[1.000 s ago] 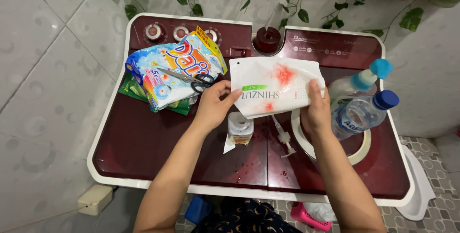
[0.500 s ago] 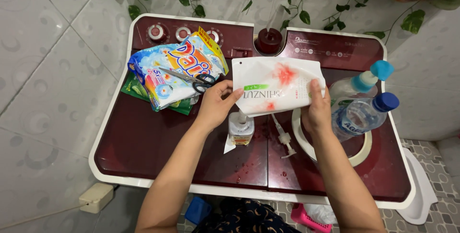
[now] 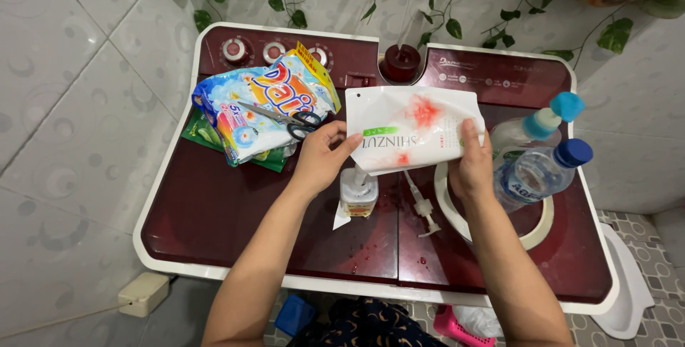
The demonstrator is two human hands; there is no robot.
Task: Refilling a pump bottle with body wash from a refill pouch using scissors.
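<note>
left hand (image 3: 322, 156): gripping the left edge of a white refill pouch (image 3: 408, 129), thumb on top, fingers curled under. Looks like it's steadying that end.

right hand (image 3: 471, 165): pinching the pouch's right edge, thumb pressed flat on the front, so closed on it too.

pouch: held up in the air over the middle of the washing machine top (image 3: 214, 204), tipped so its lower left corner hangs right over a small clear bottle (image 3: 357, 191). The print on it is upside down to me, so it's flipped over, which fits with pouring out of a corner. Can't tell if anything is actually coming out.

small bottle: stands upright near the middle, towards the front edge, no cap on. Its pump head (image 3: 422, 204) lies on the lid just beside it, to the right, probably pulled off to leave the neck open.

back left corner: a colourful detergent bag (image 3: 257, 108) on top of a green packet (image 3: 203, 133), with scissors (image 3: 282, 117) resting across the bag, well within the left hand's reach.

right edge: two plastic bottles, one with a light blue nozzle cap (image 3: 539, 122), one clear with a dark blue cap (image 3: 539, 172), lying over the round tub opening, parked out of the way.

wall behind: tiles with a trailing leafy vine (image 3: 428, 4).
</note>
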